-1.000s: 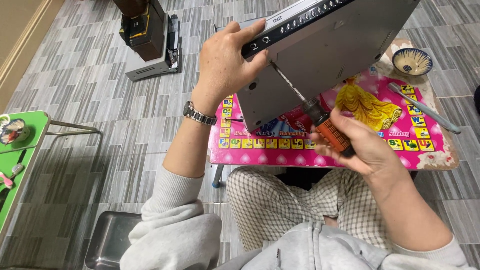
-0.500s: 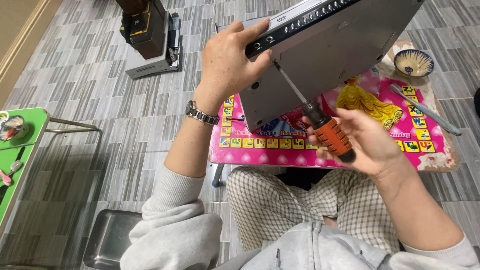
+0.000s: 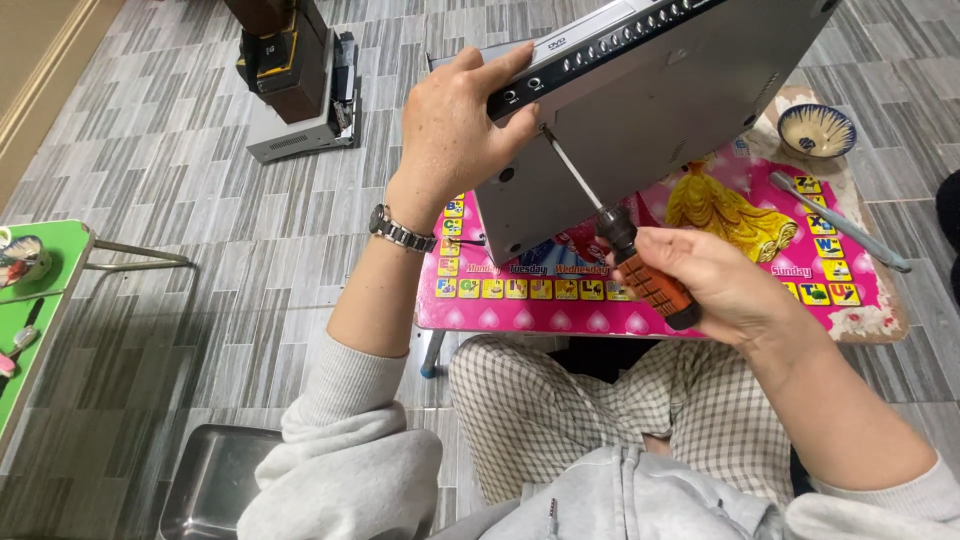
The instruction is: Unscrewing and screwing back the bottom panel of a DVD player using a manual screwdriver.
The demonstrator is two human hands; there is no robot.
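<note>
My left hand grips the front edge of a flat silver disc player, which is tilted up on its side over a small pink table. A metal watch sits on that wrist. In my right hand is a screwdriver with an orange and black handle. Its shaft slants up and left, and its tip touches the player's grey underside near the front edge.
A small patterned bowl and a long grey tool lie on the pink table's right side. Another grey device with a dark box on it stands on the floor at upper left. A green table is at left, a metal tray below.
The screwdriver handle has shifted slightly left and lower in my right hand, with the tip staying on the player's underside. My left hand keeps its hold.
</note>
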